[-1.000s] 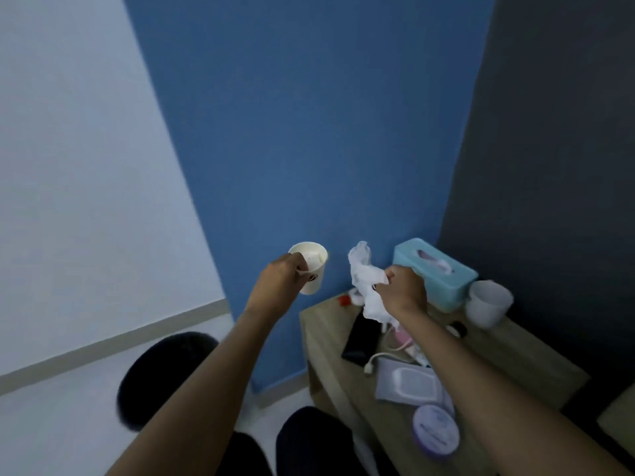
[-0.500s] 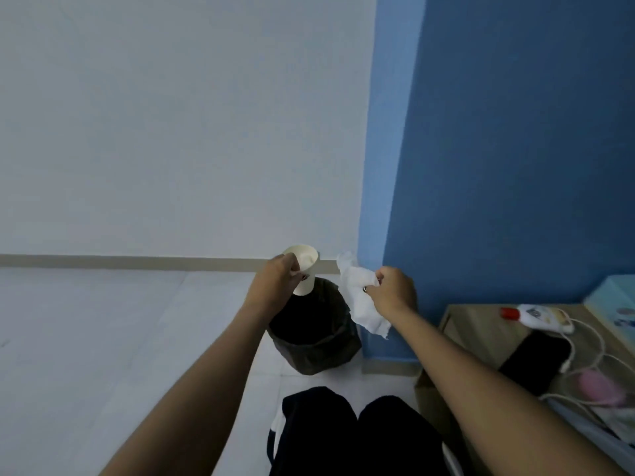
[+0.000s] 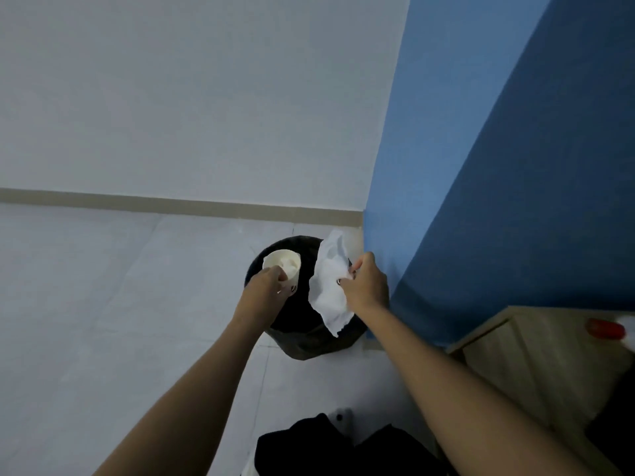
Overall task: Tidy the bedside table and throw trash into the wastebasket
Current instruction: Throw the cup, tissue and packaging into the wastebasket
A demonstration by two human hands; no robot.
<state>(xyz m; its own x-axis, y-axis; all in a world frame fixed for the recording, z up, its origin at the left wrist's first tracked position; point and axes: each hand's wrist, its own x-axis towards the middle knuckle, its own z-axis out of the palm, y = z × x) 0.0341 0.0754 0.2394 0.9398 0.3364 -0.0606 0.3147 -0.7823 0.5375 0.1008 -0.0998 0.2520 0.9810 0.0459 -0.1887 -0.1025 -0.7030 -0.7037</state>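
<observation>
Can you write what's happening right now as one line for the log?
step: dropping trash | left hand: holds paper cup over wastebasket | right hand: holds crumpled tissue over it | released: not yet

Your path to the wastebasket [image 3: 302, 345] mouth lies open from the left; the blue wall [image 3: 498, 166] crowds its right rim.

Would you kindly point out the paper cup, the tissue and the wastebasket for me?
paper cup [image 3: 282, 264]: head view, on its pale inside just below the rim.
tissue [image 3: 329, 286]: head view, on the middle of the crumpled sheet.
wastebasket [image 3: 309, 343]: head view, on its dark near wall.
</observation>
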